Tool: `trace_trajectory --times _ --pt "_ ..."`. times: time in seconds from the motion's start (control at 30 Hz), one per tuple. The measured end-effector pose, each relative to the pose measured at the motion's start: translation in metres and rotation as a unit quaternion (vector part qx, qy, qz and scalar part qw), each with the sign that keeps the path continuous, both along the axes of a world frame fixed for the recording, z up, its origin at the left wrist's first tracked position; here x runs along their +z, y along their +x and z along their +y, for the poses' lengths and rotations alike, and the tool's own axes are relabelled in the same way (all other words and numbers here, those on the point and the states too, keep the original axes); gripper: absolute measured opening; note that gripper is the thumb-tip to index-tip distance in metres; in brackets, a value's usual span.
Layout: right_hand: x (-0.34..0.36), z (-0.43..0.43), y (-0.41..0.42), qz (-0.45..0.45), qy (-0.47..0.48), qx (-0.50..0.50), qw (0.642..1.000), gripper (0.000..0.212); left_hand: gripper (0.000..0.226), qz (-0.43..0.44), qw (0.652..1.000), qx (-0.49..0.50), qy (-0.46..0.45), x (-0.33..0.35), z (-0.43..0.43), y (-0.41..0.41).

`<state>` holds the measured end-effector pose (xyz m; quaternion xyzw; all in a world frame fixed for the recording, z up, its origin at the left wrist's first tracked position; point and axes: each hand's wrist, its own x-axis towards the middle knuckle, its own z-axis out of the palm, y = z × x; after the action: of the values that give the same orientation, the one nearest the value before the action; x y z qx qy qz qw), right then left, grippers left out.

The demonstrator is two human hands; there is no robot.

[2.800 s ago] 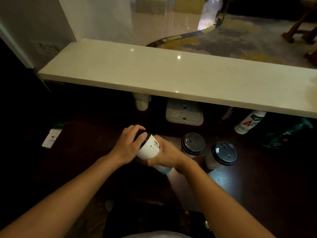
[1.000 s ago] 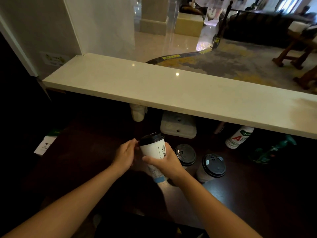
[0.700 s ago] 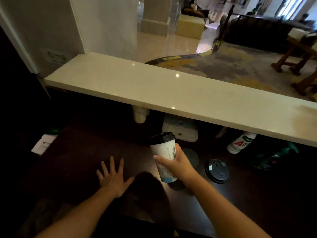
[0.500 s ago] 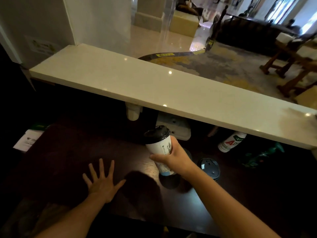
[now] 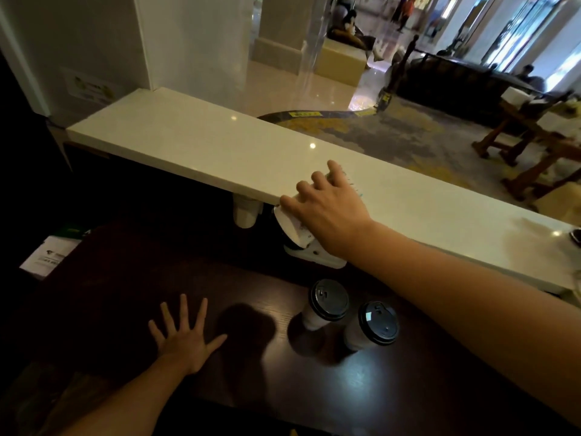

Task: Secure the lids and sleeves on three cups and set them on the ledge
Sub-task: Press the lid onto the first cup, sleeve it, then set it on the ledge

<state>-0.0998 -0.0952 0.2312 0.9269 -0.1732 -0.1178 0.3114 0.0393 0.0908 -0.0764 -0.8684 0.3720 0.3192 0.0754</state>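
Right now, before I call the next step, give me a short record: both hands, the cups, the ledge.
right hand: grips the held cup, which is tilted at the near edge of the ledge
held cup set down: cannot tell; the hand hides its base
left hand: flat on the dark table, fingers spread, holding nothing
cups on table: two, upright, black lids on, side by side: left cup, right cup
left to do: those two not yet on the ledge
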Motion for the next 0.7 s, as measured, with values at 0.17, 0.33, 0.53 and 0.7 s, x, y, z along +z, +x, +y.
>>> trace_trajectory --times 0.17,0.33,0.53,0.7 --pt "-0.038 0.009 0.011 0.113 -0.069 0.015 0.991 0.055 0.098 0.014 1.000 0.006 0.001 0.003 -0.002 0.001" --pt "-0.064 0.016 0.010 0.134 -0.060 0.015 0.989 0.063 0.096 0.022 1.000 0.009 -0.006 0.000 -0.001 0.001" --pt "-0.039 0.004 0.002 0.077 0.004 -0.010 0.997 0.065 0.096 0.027 1.000 0.010 -0.002 0.001 -0.002 0.002" --pt "0.000 -0.031 -0.026 -0.111 0.245 -0.118 0.956 0.081 0.096 0.025 0.999 -0.004 0.019 0.000 -0.005 0.004"
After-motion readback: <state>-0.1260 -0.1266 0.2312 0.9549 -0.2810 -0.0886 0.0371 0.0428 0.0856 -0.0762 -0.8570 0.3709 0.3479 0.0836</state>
